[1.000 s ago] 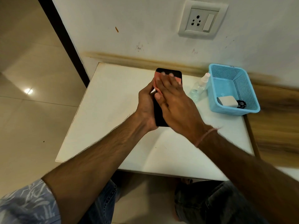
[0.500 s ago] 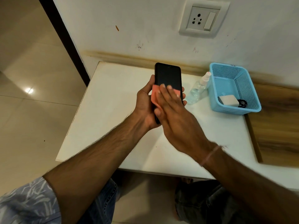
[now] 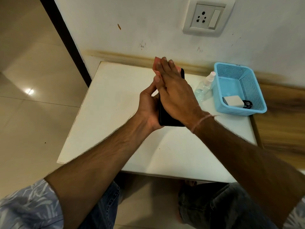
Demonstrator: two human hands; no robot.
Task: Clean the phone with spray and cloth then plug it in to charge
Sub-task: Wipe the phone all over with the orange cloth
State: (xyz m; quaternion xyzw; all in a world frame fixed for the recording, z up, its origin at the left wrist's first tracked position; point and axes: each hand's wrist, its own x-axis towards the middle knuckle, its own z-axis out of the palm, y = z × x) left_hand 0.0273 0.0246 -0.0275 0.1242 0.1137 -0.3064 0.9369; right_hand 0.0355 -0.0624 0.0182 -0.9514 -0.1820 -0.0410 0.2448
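Above the white worktop (image 3: 115,116), the left hand (image 3: 148,106) grips the black phone (image 3: 166,119) round its left edge. The right hand (image 3: 175,90) lies flat on the phone's upper part, fingers straight, pressing the pink cloth (image 3: 156,64) against it. Right of the phone is the spray bottle (image 3: 203,86). Farther right of the phone is the blue basket (image 3: 239,111), holding a white charger (image 3: 231,100).

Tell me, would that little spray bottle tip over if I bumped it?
Probably yes. The spray bottle looks slim and clear plastic, so likely light and easy to topple. The blue basket close beside it might stop it on that side. Once down, it could roll on the smooth table.
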